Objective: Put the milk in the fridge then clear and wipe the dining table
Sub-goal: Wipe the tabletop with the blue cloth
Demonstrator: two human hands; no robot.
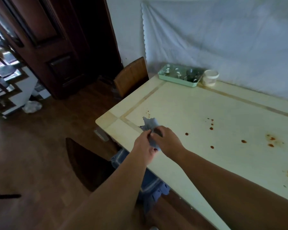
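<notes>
A crumpled grey-blue cloth [150,124] is held over the near left corner of the cream dining table [198,113]. My left hand [144,147] pinches its lower part and my right hand [167,141] grips it from the right. Part of the cloth is hidden between my fingers. Red-brown sauce spots [211,128] and smears [271,141] dot the tabletop to the right of my hands. No milk is in view.
A mint-green tray [163,76] with small metal and white items and a white tub [210,78] stand at the table's far edge by the sheet-covered wall. A wooden chair [131,77] sits at the far left end, a dark chair [83,161] near me. Dark wooden doors stand left.
</notes>
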